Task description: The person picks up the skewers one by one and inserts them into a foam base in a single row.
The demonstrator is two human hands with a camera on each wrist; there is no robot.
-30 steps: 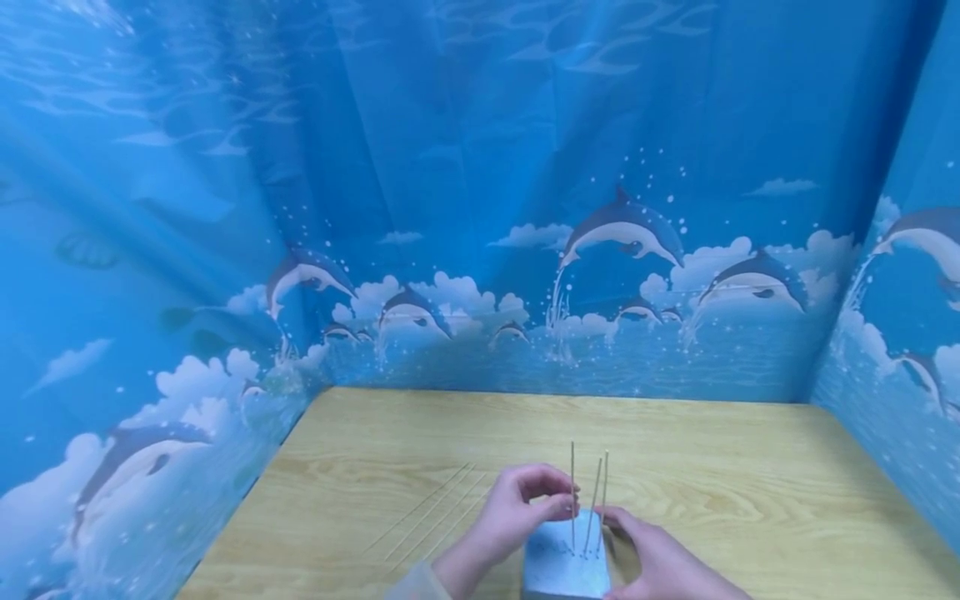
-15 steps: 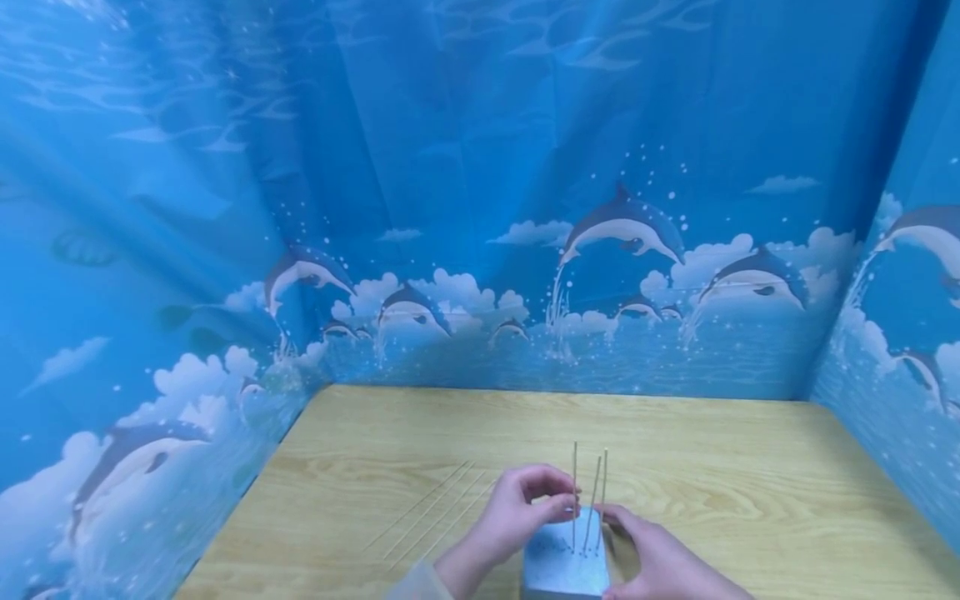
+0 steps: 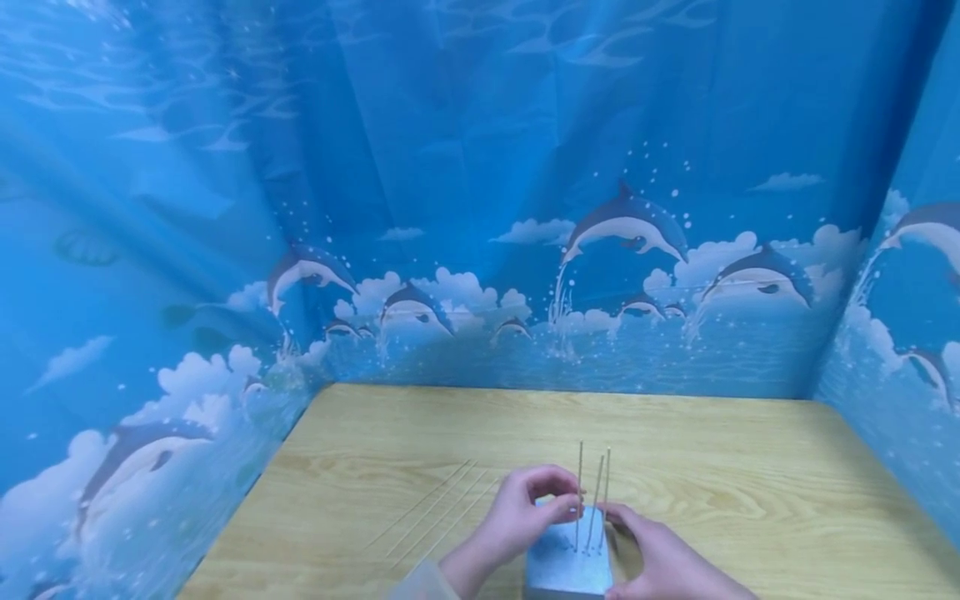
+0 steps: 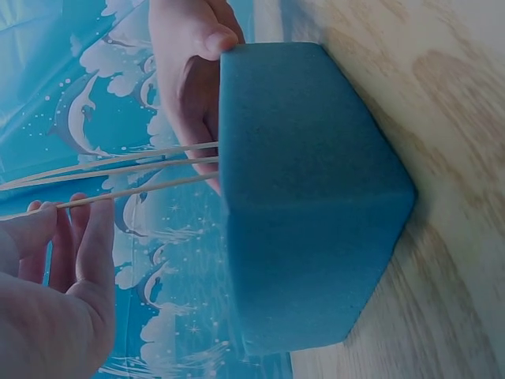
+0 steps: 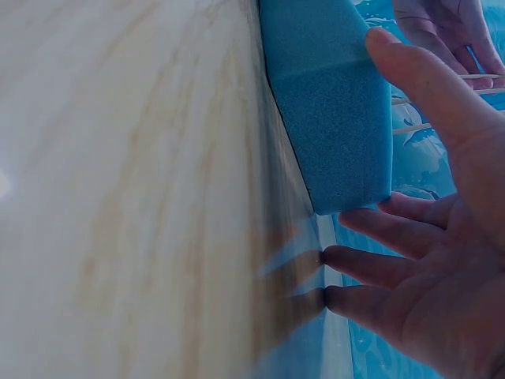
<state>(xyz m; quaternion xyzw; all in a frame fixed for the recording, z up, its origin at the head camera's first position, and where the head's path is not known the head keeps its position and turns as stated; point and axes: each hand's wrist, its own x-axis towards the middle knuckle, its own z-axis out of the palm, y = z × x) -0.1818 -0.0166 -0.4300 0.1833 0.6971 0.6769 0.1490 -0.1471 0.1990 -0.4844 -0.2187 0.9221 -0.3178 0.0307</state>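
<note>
A blue foam block (image 3: 568,567) stands on the desk (image 3: 750,483) at its near edge, with three thin wooden sticks upright in its top. The leftmost stick (image 3: 578,492) is pinched low by the left hand (image 3: 525,512); the block's right side is steadied by the right hand (image 3: 660,562), fingers straight and spread. The stick is best kept vertical and pressed slowly — the block braced firmly — clear of its neighbours. Spare sticks (image 3: 431,521) lie to the left.

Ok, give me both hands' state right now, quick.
Left hand: pinches a thin wooden skewer standing in the blue foam block.
Right hand: open, fingers resting against the block.
</note>
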